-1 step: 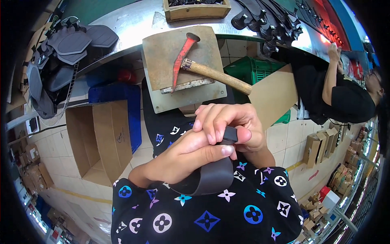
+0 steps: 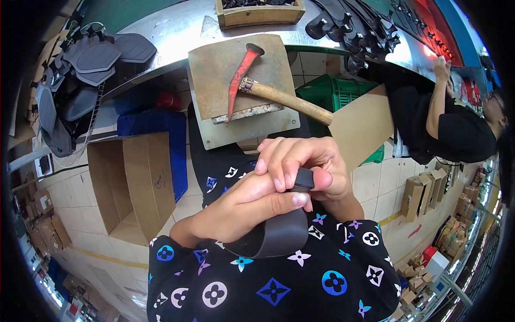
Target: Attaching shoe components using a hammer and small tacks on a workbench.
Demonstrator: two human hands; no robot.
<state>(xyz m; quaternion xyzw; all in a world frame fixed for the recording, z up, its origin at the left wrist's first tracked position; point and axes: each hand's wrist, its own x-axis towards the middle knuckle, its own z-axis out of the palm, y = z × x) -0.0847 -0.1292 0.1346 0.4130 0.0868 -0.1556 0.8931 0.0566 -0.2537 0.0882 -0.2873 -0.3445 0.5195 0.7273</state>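
- Black cloth printed with coloured flower and diamond shapes covers the person's lap [image 2: 268, 284] at the bottom of the view.
- A dark grey strap [image 2: 279, 236], a broad curved band of rubbery material, lies over the lap and rises into both hands.
- The left hand [image 2: 247, 206] is closed around the strap from the near side, its thumb laid flat along the top of the band.
- The right hand [image 2: 303, 166] is curled over the strap's upper end, fingers bent tight over the left hand; a short dark end of the strap shows between the fingers and the thumb.
- An open cardboard box [image 2: 131, 185] stands on the tiled floor to the left, beside a blue crate [image 2: 155, 126].
- A worn square board [image 2: 241, 86] lies on the edge of the metal bench [image 2: 171, 27], and a hammer [image 2: 268, 91] with a red head and wooden handle lies across it.
- Dark grey sole pieces [image 2: 102, 53] are heaped at the bench's left end.
- A wooden tray [image 2: 260, 13] stands further back.
- Another person in black [image 2: 456, 129] leans on the bench at far right.
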